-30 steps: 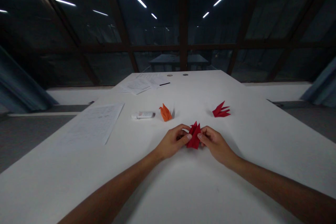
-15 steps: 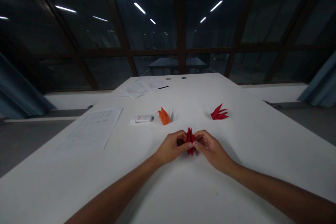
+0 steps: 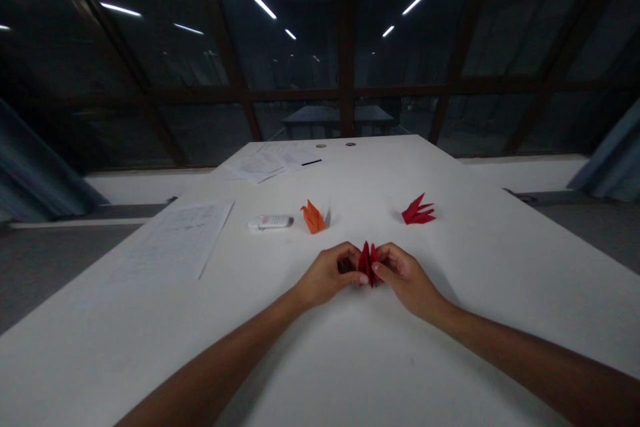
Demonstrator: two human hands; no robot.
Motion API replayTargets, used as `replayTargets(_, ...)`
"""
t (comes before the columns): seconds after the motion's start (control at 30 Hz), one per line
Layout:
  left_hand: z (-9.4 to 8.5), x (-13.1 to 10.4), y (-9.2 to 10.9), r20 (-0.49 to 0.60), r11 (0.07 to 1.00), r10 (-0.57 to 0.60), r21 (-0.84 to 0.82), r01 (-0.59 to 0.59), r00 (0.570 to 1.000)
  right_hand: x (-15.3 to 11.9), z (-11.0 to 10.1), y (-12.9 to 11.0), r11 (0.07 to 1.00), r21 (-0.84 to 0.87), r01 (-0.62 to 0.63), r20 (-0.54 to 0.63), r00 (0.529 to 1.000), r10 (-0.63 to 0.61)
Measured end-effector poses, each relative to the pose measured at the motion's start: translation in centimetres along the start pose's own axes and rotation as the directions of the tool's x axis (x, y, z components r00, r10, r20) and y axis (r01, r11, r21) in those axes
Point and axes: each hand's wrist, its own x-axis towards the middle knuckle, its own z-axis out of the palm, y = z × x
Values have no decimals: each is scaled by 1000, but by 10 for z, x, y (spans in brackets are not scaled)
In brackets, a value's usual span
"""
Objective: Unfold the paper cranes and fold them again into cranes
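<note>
Between my two hands, just above the white table, is a red folded paper with several layers standing upright. My left hand pinches its left side between thumb and fingers. On the right side, my right hand grips it with the thumb on the near face. An orange paper bird stands beyond my left hand. Beyond my right hand lies another red folded paper with pointed tips. The far side of the held paper is hidden.
Left of the orange bird lies a white tube-like item. A printed sheet is at the left, with more papers and a black pen farther back. Two round discs sit near the far edge.
The held red paper has shifted slightly right, and its layers are spread apart more at the top. My right thumb has moved a little right and up with it.
</note>
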Motion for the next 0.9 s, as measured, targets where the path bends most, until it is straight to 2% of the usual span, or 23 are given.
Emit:
replayTargets(0.23, 0, 3, 2, -120, 997, 5, -70, -14, 993, 1, -1, -2, 999, -27, 34, -100, 994, -36)
replayTargets(0.4, 2, 3, 3, -223, 997, -5, -82, -14, 975, -6, 5, -13, 968, -240, 69, -22, 997, -76)
replayTargets(0.53, 4, 1, 2, -184, 997, 1, -80, -16, 983, -8, 7, -21, 938, -337, 88, 3, 996, -92)
replayTargets(0.67, 5, 2, 0, -178, 986, -18, -168, -12, 984, -8, 5, -21, 941, -325, 97, -9, 994, -105)
replayTargets(0.77, 6, 3, 0, -209, 974, -16, -224, -32, 978, -8, 4, -14, 961, -268, 65, -75, 993, -88)
replayTargets(0.83, 6, 4, 1, -223, 971, -12, -236, -42, 975, -7, 2, -9, 975, -219, 42, -113, 991, -68)
replayTargets(0.9, 6, 4, 1, -224, 976, -13, -217, -37, 975, -6, 1, -8, 977, -203, 66, -101, 991, -88)
